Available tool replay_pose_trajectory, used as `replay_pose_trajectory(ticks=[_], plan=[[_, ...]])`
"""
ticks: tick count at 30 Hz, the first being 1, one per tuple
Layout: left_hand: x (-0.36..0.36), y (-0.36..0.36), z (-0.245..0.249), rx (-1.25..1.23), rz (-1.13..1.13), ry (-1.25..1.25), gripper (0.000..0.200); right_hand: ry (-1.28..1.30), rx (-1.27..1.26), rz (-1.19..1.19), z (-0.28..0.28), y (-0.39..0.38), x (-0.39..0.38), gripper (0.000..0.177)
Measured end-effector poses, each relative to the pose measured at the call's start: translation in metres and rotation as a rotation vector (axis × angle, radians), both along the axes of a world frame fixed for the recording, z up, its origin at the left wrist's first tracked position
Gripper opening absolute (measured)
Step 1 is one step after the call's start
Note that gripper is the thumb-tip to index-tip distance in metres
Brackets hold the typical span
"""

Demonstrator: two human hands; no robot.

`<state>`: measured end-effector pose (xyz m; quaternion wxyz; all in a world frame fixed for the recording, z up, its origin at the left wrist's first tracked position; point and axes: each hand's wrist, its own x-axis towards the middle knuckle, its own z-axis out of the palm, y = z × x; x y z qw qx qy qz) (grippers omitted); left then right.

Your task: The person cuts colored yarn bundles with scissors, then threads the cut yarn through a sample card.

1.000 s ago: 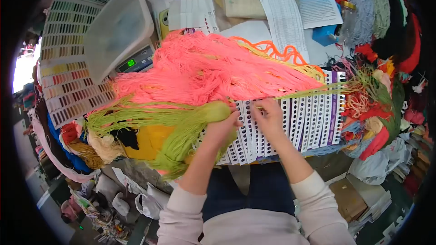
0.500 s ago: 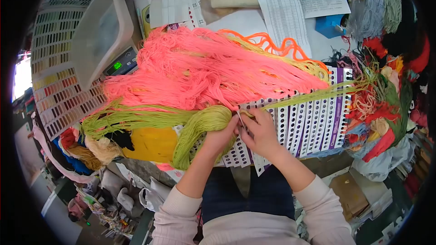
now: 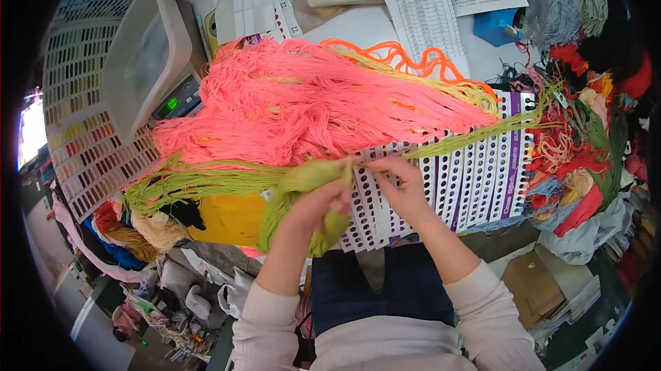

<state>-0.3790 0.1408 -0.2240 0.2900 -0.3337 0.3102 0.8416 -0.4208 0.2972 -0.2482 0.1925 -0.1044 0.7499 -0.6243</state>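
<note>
My left hand (image 3: 318,204) is closed around a bundle of lime-green yarn (image 3: 274,218), which is blurred by motion near the fingers. The loose strands of this yarn spread to the left. Just to the right, my right hand (image 3: 405,188) pinches a thin strand at its fingertips, close to the top of the bundle. More green strands (image 3: 468,140) stretch from near that hand toward the right. Under both hands lie white and purple cards with punched holes (image 3: 475,185). A large heap of pink yarn (image 3: 275,96) covers the surface beyond my hands.
A digital scale (image 3: 175,101) with a white plastic tray (image 3: 148,61) stands at the left, beside colour sample charts (image 3: 76,130). Printed sheets (image 3: 420,13) and a blue box (image 3: 496,27) are at the back. Mixed yarns (image 3: 585,144) pile up on the right.
My left hand has turned and pulled slightly left, drawing the green bundle with it. The fingertips of both hands have moved apart, and more of the punched cards shows between them.
</note>
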Motion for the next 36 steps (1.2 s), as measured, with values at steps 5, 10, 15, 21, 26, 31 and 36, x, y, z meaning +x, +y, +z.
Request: replay_pose_trajectory(ticks=[5, 10, 15, 21, 26, 31, 36], plan=[[-0.006, 0.003, 0.018, -0.797, -0.372, 0.160, 0.015, 0.067, 0.267, 0.103, 0.002, -0.007, -0.001, 0.033], [0.047, -0.103, 0.068, -0.420, 0.334, -0.297, 0.010, 0.083, 0.464, 0.156, 0.002, -0.018, -0.001, 0.042], [0.111, -0.238, 0.123, -0.320, 0.869, -0.062, 0.016, 0.218, 0.589, 0.173, 0.012, -0.023, -0.002, 0.043], [0.139, -0.172, 0.187, -0.625, 0.583, 0.023, 0.034, 0.215, 0.477, 0.183, 0.034, -0.024, 0.000, 0.041], [0.142, -0.087, 0.186, -0.003, 0.538, 0.144, 0.042, 0.092, 0.254, 0.185, 0.119, -0.043, 0.040, 0.020], [0.137, -0.066, 0.202, 0.020, 0.398, 0.327, 0.046, -0.402, -0.130, 0.234, 0.205, -0.081, 0.089, 0.004], [0.143, -0.073, 0.234, 0.245, 0.440, 0.341, 0.040, -0.732, -0.349, 0.215, 0.258, -0.095, 0.103, 0.009]])
